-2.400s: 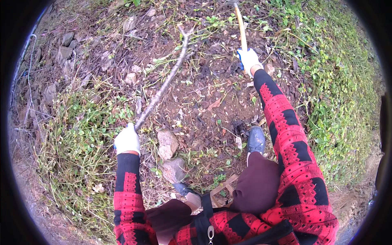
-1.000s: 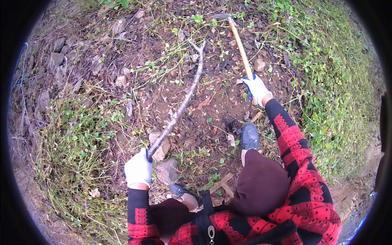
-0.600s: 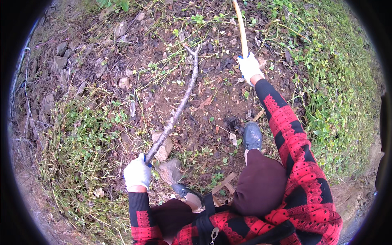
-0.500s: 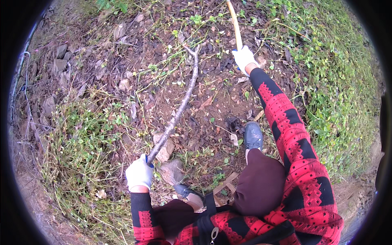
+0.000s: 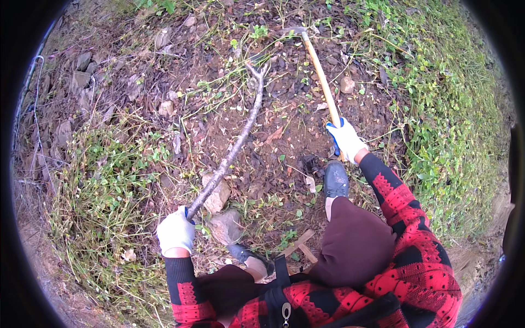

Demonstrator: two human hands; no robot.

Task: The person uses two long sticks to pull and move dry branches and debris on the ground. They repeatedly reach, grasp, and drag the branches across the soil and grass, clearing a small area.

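My left hand (image 5: 176, 230), in a white glove with a blue palm, is closed round the near end of a rough, crooked branch (image 5: 234, 153). The branch slants away over the soil, and its forked far tip lies among weeds. Gloved the same way, my right hand (image 5: 346, 139) grips the pale wooden handle of a sickle (image 5: 322, 76). Its grey metal blade (image 5: 294, 30) juts leftward from the handle's far end, low over the leafy ground; part of the blade is lost among the plants.
Two large stones (image 5: 225, 227) lie beside my left shoe (image 5: 247, 258). My right shoe (image 5: 335, 179) stands on bare soil with dead leaves. Crossed wooden strips (image 5: 299, 246) show between my legs. Green weeds (image 5: 448, 131) cover the right side; rocks (image 5: 82, 71) lie far left.
My right hand has come back toward me, drawing the sickle nearer, so its blade now shows. My left hand has shifted slightly left and nearer with the branch.
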